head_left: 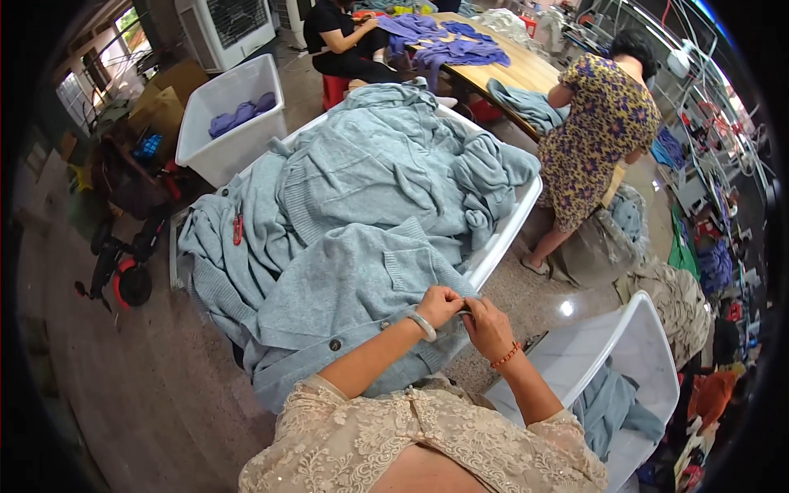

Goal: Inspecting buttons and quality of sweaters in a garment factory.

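A light blue-grey knit cardigan (329, 287) lies spread in front of me, over the near end of a heaped white bin. It has a pocket and a dark button (334, 344) along its front band. My left hand (441, 306), below a pale bangle, pinches the cardigan's edge. Close beside it, my right hand (490, 328), with a red beaded bracelet at the wrist, grips the same edge. Both hands are closed with fingertips almost meeting; a small dark bit between them is too small to make out. Red-handled thread snips (238, 229) rest on the heap to the left.
The white bin (508, 234) is piled with similar knitwear (370, 156). Another white bin (593, 361) with garments stands at my right, and one (234, 156) holding purple knitwear at far left. A person in a floral dress (604, 131) works at a wooden table (526, 70); another sits beyond.
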`<state>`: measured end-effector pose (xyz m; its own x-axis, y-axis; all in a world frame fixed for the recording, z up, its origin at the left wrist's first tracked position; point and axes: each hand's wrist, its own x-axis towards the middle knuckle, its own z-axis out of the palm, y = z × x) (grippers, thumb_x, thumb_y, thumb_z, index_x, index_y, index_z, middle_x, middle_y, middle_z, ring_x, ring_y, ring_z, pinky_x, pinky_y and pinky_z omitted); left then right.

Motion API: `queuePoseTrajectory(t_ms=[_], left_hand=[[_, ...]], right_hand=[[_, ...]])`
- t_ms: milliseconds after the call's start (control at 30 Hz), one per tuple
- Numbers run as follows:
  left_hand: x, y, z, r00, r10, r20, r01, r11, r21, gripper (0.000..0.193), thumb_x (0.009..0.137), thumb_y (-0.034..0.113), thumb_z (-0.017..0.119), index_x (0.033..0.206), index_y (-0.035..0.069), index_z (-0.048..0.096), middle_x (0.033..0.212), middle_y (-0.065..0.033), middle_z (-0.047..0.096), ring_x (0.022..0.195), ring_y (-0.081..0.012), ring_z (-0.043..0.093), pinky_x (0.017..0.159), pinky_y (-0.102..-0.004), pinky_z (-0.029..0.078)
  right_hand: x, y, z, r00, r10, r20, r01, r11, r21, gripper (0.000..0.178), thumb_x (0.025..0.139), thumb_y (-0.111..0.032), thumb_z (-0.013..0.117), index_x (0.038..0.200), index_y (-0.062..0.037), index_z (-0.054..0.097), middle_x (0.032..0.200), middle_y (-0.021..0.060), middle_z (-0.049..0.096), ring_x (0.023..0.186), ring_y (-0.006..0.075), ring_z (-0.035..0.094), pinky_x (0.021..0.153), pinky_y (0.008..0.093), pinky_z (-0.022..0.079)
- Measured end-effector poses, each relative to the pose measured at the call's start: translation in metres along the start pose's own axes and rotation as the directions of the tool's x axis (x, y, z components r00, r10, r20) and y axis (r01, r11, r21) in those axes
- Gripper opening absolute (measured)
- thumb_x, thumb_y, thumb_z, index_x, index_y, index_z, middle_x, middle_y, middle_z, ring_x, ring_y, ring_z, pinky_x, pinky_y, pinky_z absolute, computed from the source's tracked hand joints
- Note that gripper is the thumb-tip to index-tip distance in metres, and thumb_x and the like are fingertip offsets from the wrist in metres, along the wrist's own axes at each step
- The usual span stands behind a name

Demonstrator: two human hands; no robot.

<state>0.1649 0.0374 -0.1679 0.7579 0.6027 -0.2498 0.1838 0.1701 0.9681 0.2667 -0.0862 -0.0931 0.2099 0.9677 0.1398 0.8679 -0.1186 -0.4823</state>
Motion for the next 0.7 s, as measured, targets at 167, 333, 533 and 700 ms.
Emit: queuePoseTrajectory(t_ms=[167,333,533,700], left_hand=[[-0.006,0.007,-0.013,0.931,-0.264,0.252,0.330,0.904,-0.272,0.013,0.085,0.018,0.068,0.085,0.005,0.066,0.069,0.0015,0.061,0.053,-0.0051,0.048,0.046,-0.0198,0.034],[-0.025,0.019,-0.016,0.938,-0.010,0.347,0.067,0.986,-0.154,0.037,0.084,0.012,0.069,0.115,-0.005,0.057,0.100,-0.0068,0.065,0.092,-0.0094,0.061,0.081,-0.0228,0.049],[-0.033,0.025,-0.012,0.926,0.349,0.140,-0.374,0.813,0.447,0.013,0.080,0.006,0.061,0.090,0.001,0.066,0.081,-0.0155,0.061,0.073,-0.0306,0.061,0.065,-0.0355,0.047],[-0.028,0.021,-0.013,0.939,0.312,0.145,-0.344,0.846,0.408,0.010,0.080,0.005,0.059,0.087,-0.001,0.063,0.080,-0.0152,0.062,0.073,-0.0282,0.062,0.066,-0.0348,0.048]], right_hand=[[-0.003,0.003,-0.001,0.992,-0.092,0.081,0.094,0.995,-0.018,0.032,0.080,-0.015,0.063,0.108,-0.0034,0.053,0.088,0.0156,0.056,0.082,0.0337,0.059,0.070,0.0414,0.049],[-0.006,0.017,-0.003,0.999,0.001,0.050,-0.008,0.992,0.128,0.028,0.077,-0.012,0.063,0.102,-0.0031,0.059,0.082,0.0144,0.056,0.074,0.0320,0.059,0.065,0.0394,0.048],[-0.007,0.020,0.000,0.989,-0.011,0.145,-0.031,0.960,0.280,0.026,0.083,-0.016,0.062,0.104,-0.0006,0.061,0.085,0.0176,0.059,0.077,0.0355,0.058,0.070,0.0418,0.047],[-0.008,0.027,-0.004,0.978,-0.050,0.203,-0.030,0.926,0.375,0.026,0.079,0.001,0.058,0.105,0.0011,0.062,0.084,0.0178,0.059,0.080,0.0365,0.058,0.071,0.0416,0.047]])
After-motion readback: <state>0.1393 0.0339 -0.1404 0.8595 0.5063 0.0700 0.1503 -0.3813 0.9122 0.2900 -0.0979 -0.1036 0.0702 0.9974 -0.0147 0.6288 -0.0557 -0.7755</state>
